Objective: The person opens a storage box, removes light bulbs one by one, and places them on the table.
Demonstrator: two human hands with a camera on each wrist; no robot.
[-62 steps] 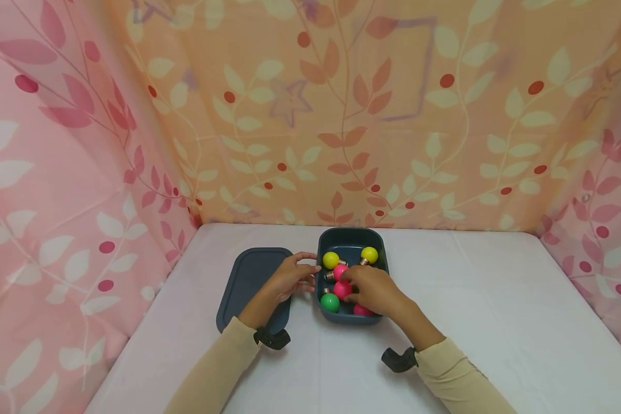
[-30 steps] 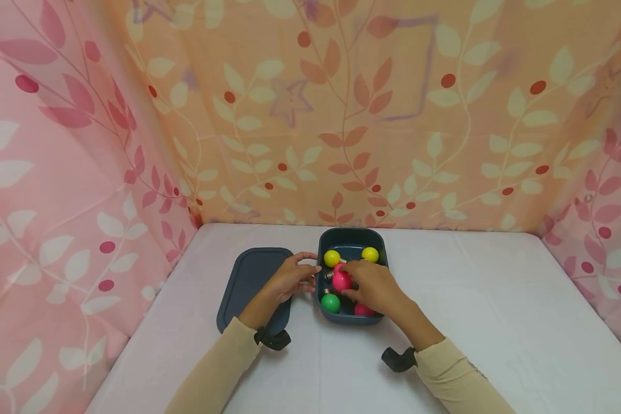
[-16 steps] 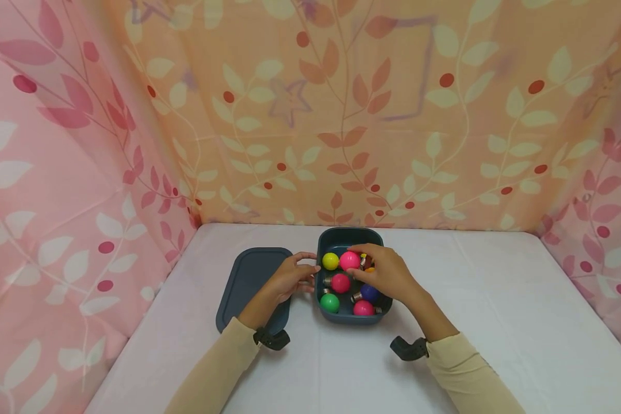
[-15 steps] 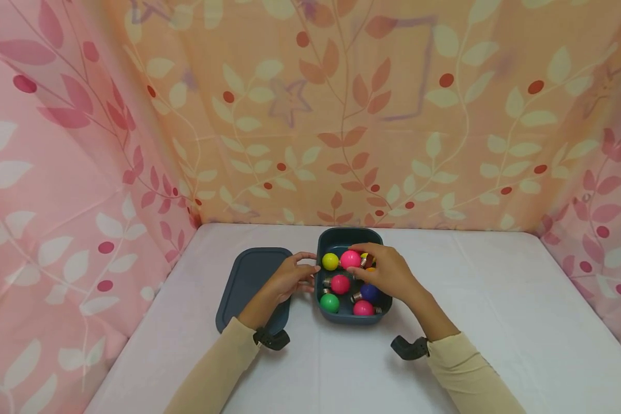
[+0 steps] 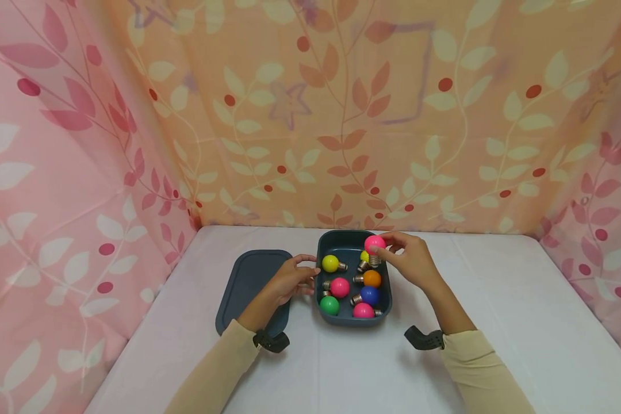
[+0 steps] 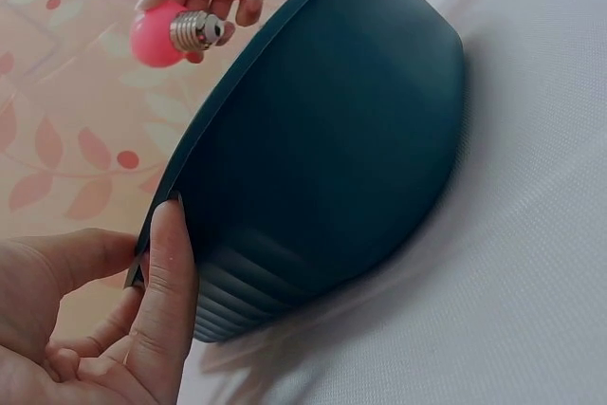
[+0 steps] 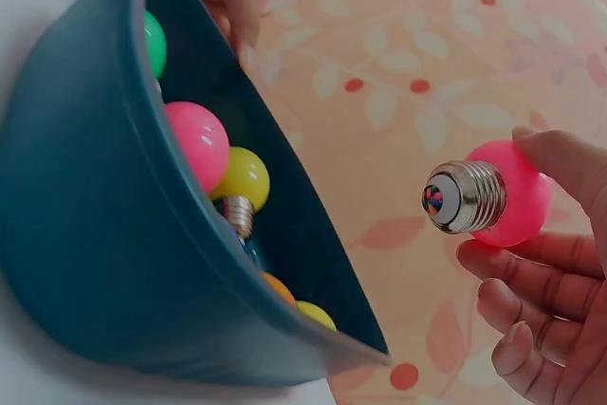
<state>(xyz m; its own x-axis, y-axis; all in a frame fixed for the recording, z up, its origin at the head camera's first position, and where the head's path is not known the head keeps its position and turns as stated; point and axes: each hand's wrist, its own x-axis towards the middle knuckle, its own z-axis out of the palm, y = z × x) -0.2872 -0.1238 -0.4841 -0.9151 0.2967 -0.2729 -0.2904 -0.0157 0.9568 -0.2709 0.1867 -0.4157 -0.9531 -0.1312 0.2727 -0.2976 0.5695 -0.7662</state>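
Observation:
My right hand point(image 5: 413, 260) pinches a pink light bulb point(image 5: 375, 244) above the back right corner of the dark blue box point(image 5: 341, 240). In the right wrist view this bulb point(image 7: 517, 194) hangs clear of the box, its metal screw base pointing towards the box. My left hand point(image 5: 292, 277) is at the box's left side; in the left wrist view its thumb and fingers pinch the rim. Inside the box lie a yellow bulb point(image 5: 330, 263), an orange bulb point(image 5: 372, 279), a blue bulb point(image 5: 370, 295), a green bulb point(image 5: 329, 305) and pink bulbs point(image 5: 340, 287). Another yellow bulb point(image 5: 364, 256) is partly hidden behind the held one.
A flat dark blue lid point(image 5: 253, 282) lies left of the box, partly under my left forearm. Both rest on a white-covered table point(image 5: 497, 299). Patterned cloth point(image 5: 310, 144) hangs behind the table and along both sides.
My right hand has picked the upper pink bulb out of the pile and carried it up and right to the back right corner. The left hand has stayed at the box.

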